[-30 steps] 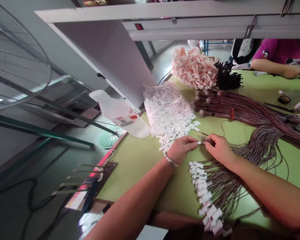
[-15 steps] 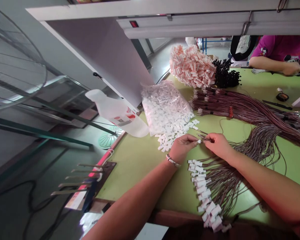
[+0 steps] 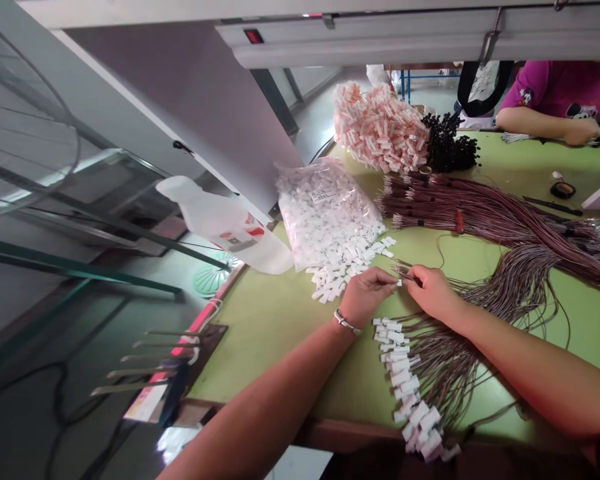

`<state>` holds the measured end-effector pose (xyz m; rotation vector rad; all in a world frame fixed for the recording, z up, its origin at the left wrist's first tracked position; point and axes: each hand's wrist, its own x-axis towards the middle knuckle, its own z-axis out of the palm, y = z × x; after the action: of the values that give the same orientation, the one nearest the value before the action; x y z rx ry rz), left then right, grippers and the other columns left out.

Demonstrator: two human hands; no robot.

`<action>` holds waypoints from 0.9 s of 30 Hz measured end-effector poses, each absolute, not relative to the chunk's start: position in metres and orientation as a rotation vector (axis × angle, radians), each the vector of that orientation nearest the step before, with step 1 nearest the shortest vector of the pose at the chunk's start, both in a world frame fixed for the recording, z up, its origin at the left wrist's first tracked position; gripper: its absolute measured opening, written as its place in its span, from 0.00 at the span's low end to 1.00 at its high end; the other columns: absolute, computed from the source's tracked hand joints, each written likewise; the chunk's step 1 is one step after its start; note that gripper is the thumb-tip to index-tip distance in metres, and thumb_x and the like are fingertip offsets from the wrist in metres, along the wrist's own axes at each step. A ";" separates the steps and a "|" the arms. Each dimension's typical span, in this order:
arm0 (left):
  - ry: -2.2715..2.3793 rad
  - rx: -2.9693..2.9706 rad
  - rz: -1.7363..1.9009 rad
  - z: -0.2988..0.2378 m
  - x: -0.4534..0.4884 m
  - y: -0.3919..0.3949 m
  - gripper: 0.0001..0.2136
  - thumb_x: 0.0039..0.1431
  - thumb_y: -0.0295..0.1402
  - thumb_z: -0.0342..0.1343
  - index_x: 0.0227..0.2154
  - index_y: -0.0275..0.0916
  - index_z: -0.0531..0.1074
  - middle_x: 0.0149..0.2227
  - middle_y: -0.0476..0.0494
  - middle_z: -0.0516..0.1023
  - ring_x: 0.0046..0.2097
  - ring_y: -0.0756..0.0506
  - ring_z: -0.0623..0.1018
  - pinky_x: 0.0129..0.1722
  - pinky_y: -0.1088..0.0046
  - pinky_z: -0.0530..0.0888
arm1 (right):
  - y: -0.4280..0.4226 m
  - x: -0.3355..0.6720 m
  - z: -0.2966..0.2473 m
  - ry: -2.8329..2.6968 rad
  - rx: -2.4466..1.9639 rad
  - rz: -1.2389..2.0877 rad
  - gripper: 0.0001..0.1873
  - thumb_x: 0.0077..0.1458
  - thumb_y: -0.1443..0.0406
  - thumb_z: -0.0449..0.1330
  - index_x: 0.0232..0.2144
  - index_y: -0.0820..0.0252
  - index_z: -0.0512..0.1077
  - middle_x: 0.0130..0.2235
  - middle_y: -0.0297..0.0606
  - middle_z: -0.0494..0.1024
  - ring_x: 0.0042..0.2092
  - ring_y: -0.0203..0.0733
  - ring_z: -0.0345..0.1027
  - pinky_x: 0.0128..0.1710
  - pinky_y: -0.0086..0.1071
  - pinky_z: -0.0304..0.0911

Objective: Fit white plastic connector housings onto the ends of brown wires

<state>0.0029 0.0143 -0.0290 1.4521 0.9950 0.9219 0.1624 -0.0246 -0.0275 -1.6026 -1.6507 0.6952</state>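
Between the fingertips of my left hand [image 3: 369, 293] is a small white connector housing [image 3: 399, 283], mostly covered by the fingers. My right hand [image 3: 433, 290] pinches thin brown wires [image 3: 404, 272] whose bare metal ends point left, close to the housing. Whether a wire end sits inside the housing I cannot tell. Below my hands lies a row of white connectors [image 3: 405, 387] fitted on brown wires, with the loose wire bundle [image 3: 525, 273] running to the right. Loose white housings [image 3: 330, 283] spill from a clear plastic bag [image 3: 330, 207] beyond my left hand.
A white plastic bottle [image 3: 225, 227] leans at the table's left edge, above a rack of metal prongs [image 3: 145, 363]. Behind are pink-white connectors [image 3: 380, 127], black parts [image 3: 450, 143], bundled dark-red wires [image 3: 480, 207] and black tape [image 3: 563, 190]. A co-worker's arm [image 3: 540, 125] rests across the table.
My camera view has shifted slightly, so the surroundings sit a little further left and higher. Both hands stay together, holding the same housing and wires.
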 end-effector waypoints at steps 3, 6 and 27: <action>0.970 1.337 0.885 -0.028 0.003 0.015 0.06 0.40 0.31 0.64 0.22 0.36 0.75 0.23 0.48 0.75 0.27 0.50 0.73 0.31 0.73 0.72 | -0.026 0.161 -0.028 -1.639 -1.576 0.694 0.08 0.50 0.65 0.54 0.21 0.59 0.65 0.19 0.29 0.65 0.22 0.32 0.54 0.24 0.26 0.50; 0.956 1.265 0.897 -0.026 0.002 0.017 0.07 0.38 0.31 0.65 0.22 0.35 0.74 0.23 0.48 0.75 0.27 0.51 0.72 0.30 0.73 0.72 | -0.027 0.160 -0.027 -1.614 -1.558 0.674 0.08 0.50 0.65 0.53 0.21 0.59 0.65 0.19 0.29 0.66 0.23 0.32 0.55 0.25 0.25 0.52; 0.863 1.023 0.953 -0.033 -0.002 0.023 0.12 0.35 0.30 0.68 0.22 0.34 0.71 0.27 0.48 0.76 0.26 0.54 0.72 0.30 0.76 0.71 | -0.025 0.164 -0.019 -1.538 -1.574 0.669 0.09 0.50 0.64 0.54 0.20 0.60 0.65 0.20 0.30 0.67 0.23 0.32 0.57 0.26 0.25 0.54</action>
<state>-0.0019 0.0225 -0.0327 1.0233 0.8635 0.9529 0.1636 -0.0250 -0.0187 -1.5738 -1.5383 0.6693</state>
